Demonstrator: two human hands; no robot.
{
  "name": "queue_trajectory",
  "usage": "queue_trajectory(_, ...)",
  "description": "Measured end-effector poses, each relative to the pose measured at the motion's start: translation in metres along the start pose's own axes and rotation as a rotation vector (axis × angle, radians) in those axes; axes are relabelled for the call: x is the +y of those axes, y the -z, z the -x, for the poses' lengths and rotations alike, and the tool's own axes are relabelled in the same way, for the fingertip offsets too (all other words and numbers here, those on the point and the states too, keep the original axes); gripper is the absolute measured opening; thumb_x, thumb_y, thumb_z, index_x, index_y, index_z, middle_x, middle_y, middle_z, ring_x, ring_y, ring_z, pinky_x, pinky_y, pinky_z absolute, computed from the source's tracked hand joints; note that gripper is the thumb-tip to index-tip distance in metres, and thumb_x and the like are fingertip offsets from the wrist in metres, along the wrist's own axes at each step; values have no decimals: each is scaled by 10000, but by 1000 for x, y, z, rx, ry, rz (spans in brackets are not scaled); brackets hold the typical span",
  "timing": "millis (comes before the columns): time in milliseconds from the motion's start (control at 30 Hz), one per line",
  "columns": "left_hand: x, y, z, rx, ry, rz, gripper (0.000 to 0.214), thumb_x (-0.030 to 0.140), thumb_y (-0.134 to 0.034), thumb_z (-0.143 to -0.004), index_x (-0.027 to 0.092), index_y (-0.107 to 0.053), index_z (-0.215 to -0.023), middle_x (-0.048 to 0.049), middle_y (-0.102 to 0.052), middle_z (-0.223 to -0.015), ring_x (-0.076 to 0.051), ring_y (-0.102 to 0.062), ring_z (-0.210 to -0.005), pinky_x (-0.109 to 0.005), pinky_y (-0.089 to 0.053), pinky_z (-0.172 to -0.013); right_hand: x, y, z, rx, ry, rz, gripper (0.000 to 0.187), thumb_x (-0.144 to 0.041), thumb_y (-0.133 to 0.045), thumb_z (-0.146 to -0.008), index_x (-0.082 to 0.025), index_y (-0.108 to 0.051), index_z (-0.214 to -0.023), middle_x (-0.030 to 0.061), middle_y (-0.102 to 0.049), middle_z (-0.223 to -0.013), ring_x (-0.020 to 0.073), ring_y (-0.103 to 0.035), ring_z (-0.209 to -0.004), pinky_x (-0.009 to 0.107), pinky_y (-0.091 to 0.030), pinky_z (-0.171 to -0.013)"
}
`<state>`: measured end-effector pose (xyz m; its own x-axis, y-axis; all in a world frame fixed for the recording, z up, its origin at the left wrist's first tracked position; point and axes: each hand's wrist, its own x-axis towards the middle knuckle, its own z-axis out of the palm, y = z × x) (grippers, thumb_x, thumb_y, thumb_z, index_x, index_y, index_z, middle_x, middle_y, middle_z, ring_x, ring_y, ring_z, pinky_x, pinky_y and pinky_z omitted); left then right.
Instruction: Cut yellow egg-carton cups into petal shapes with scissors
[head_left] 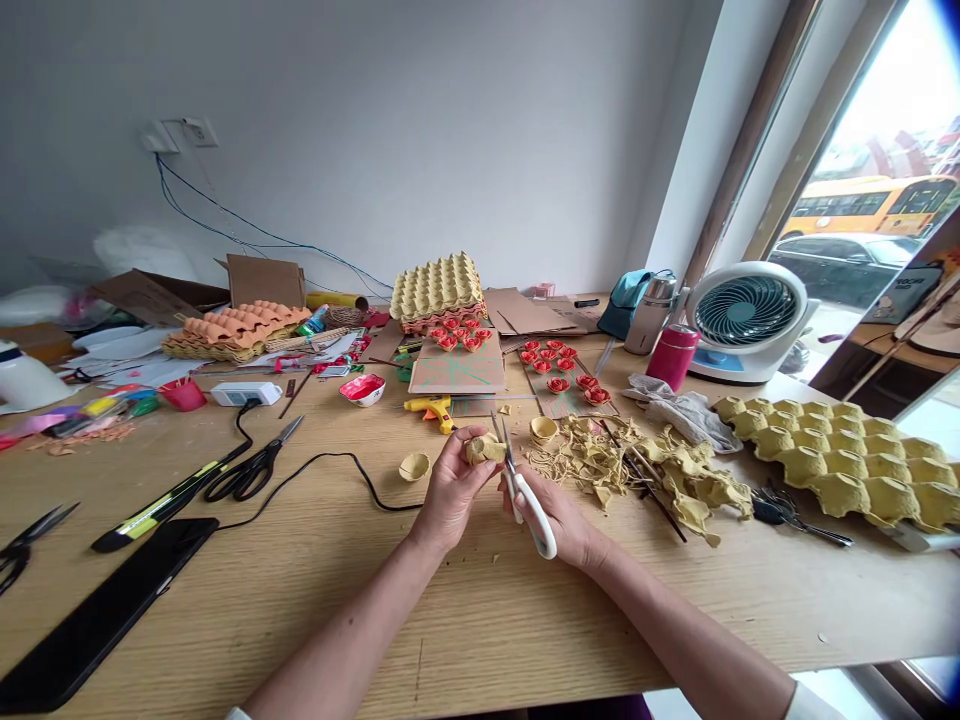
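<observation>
Between the fingers of my left hand [451,492] is a yellow egg carton cup [486,450], held above the middle of the table. My right hand [562,520] grips white-handled scissors [536,515], their blades apart and pointing up beside the cup's right edge. Two loose cut cups lie close by: one cup [414,467] left of my left hand, another cup [544,430] just beyond the scissors. A heap of yellow carton scraps [600,460] spreads to the right of my right hand.
A yellow glue gun [431,408] lies beyond my hands, near red paper flowers [559,384] on cardboard. Black scissors [255,462], a utility knife [161,505] and a black cable [322,458] are at left. An egg tray [847,455] and fan [750,315] stand right.
</observation>
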<state>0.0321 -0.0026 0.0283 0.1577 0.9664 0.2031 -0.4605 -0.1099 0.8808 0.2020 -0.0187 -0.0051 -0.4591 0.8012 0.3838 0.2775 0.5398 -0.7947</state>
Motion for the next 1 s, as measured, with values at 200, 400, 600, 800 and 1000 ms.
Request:
queue_trajectory(200, -1, 0, 0, 1, 4, 16, 415, 212, -776, -715, 232, -578, -1080, 15, -673, -918, -133, -658, -886, -310, -522, -910, 0, 1, -1, 9, 12, 22, 546, -687, -279, -968, -201, -520, -909, 35, -554, -816, 182, -505, -732, 321, -435, -717)
queue_trajectory(400, -1, -1, 0, 10, -10, -8, 406, 218, -778, -707, 236, -589, -1066, 19, -672, -910, -128, -653, -861, -301, -528, -882, 0, 1, -3, 3, 21, 41, 539, -687, -275, -968, -207, -505, -879, 34, -551, -812, 183, -500, -728, 322, -433, -713)
queue_trajectory(600, -3, 0, -1, 14, -2, 12, 402, 193, -778, -703, 230, -592, -1058, 22, -674, -899, -120, -649, -854, -287, -527, -880, 1, 1, -2, 8, 20, 57, 537, -685, -262, -970, -211, -501, -889, 36, -550, -815, 187, -503, -733, 324, -432, -717)
queue_trajectory(800, -2, -1, -1, 15, 4, 15, 399, 202, -787, -698, 220, -598, -1049, 17, -674, -893, -127, -654, -859, -302, -534, -882, -3, 2, -3, 11, 19, 84, 540, -684, -251, -970, -212, -494, -873, 29, -543, -801, 187, -502, -735, 330, -423, -737)
queue_trajectory(1000, 0, -1, 0, 19, 23, 21, 394, 197, -789, -699, 222, -601, -1044, 22, -674, -909, -120, -658, -857, -297, -533, -890, -6, 4, -3, 17, 17, 107, 521, -656, -260, -979, -209, -499, -862, 31, -549, -787, 193, -497, -734, 345, -407, -743)
